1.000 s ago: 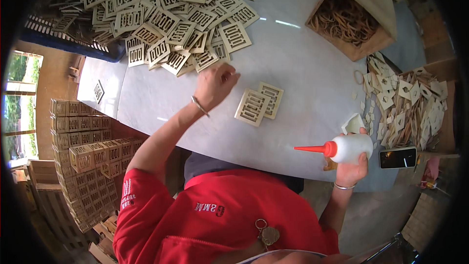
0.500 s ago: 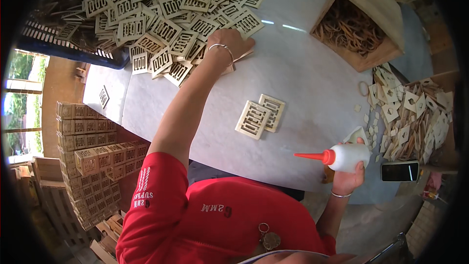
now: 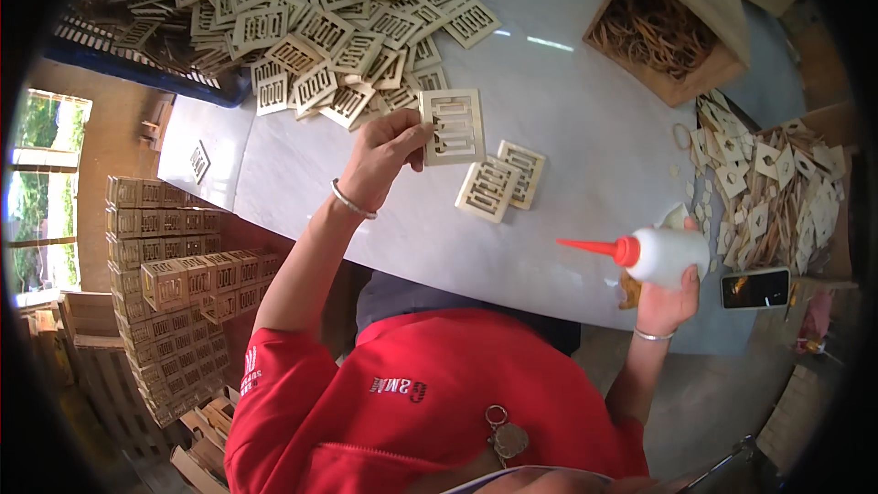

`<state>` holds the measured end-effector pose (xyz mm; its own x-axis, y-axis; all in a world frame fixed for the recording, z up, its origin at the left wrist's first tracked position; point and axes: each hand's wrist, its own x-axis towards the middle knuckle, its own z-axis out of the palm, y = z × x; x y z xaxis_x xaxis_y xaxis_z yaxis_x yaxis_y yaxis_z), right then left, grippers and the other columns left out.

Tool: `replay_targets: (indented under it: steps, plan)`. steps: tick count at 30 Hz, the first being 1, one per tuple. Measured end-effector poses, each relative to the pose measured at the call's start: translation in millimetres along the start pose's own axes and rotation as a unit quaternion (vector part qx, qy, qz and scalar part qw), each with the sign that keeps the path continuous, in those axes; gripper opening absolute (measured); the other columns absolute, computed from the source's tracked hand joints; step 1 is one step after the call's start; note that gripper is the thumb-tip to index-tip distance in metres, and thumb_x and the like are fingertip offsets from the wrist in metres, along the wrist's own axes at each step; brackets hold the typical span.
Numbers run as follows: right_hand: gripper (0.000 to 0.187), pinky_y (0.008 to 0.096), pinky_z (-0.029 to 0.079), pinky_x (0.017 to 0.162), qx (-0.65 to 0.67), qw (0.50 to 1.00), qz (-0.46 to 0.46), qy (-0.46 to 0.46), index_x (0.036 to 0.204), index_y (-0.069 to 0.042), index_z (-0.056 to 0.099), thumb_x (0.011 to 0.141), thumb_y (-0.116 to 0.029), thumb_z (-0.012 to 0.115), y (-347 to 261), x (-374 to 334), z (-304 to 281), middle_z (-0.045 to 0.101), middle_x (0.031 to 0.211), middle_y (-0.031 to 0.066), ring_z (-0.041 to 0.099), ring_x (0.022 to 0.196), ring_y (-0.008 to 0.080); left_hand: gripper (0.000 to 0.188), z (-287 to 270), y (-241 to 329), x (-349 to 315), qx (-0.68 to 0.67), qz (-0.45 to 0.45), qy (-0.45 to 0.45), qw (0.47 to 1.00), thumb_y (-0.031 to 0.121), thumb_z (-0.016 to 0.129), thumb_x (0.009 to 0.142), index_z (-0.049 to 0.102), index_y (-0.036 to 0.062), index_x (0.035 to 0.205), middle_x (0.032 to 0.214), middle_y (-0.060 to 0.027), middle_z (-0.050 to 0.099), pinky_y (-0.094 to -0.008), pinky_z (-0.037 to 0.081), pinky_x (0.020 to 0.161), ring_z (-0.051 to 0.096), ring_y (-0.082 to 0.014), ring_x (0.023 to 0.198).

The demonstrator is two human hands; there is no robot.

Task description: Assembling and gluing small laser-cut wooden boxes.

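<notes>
My left hand pinches a square wooden panel with cut-out slots by its left edge, lifted above the table. Just to the right of it, two more slotted panels lie on the grey table, one partly overlapping the other. In my right hand is a white glue bottle with a long red nozzle, tilted on its side so the nozzle points left. Beyond my left hand spreads a large heap of similar slotted panels.
A dark blue crate stands at the far left. Rubber bands fill a wooden box at the far right. Thin wood pieces are piled at the right, near a phone. Stacked slotted wooden boxes stand at the left.
My left hand has come back from the heap toward me, bringing up one slotted panel. My right hand still holds the glue bottle, shifted slightly in the view.
</notes>
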<state>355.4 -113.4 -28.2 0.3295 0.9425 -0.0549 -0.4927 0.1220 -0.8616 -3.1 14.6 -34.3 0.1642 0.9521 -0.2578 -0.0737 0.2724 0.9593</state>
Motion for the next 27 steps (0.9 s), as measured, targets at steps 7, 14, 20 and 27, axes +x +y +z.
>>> replay_targets:
  steps: [7,14,20,27]
  plan:
    - [0.073,0.0474,0.032,0.105,-0.006,0.995,-0.065,-0.076,0.136,0.007,0.029,0.082,-0.032,0.061,-13.3,4.6,24.4,0.050,0.119,0.0171,0.049,0.114,0.0316,0.056,30.4,4.2,-53.9,-0.039,-0.004,-0.036,0.999,-0.008,0.055,0.076,0.034,-0.0011,0.128,0.090,-0.0133,0.059,-0.0266,0.053,0.054,0.062,-0.0175,0.064]
    - [0.074,0.0478,0.038,0.100,-0.036,0.998,-0.038,-0.025,0.135,0.005,0.032,0.079,-0.033,0.062,-6.7,-11.0,12.3,0.053,0.116,0.0184,0.052,0.111,0.0312,0.047,11.8,-50.5,-113.0,0.130,-0.136,-0.156,0.970,-0.003,0.053,0.073,0.050,0.0018,0.119,0.088,-0.0091,0.060,-0.0252,0.051,0.056,0.061,-0.0120,0.066]
    - [0.072,0.0442,0.039,0.098,-0.030,0.999,-0.008,-0.021,0.134,0.005,0.034,0.080,-0.033,0.062,-2.2,-15.5,8.4,0.051,0.119,0.0169,0.052,0.111,0.0307,0.056,-0.9,-48.3,-122.0,0.099,-0.176,-0.191,0.961,-0.001,0.056,0.069,0.048,0.0036,0.124,0.086,-0.0085,0.059,-0.0252,0.049,0.061,0.060,-0.0117,0.071]
    - [0.070,0.0443,0.039,0.098,-0.040,0.999,-0.006,-0.035,0.133,0.005,0.035,0.080,-0.033,0.062,-4.0,-18.6,6.3,0.050,0.120,0.0154,0.051,0.112,0.0291,0.054,-18.8,-29.2,-105.4,0.133,-0.134,-0.352,0.917,0.002,0.055,0.068,0.054,0.0027,0.122,0.099,-0.0098,0.064,-0.0284,0.049,0.074,0.060,-0.0142,0.083]
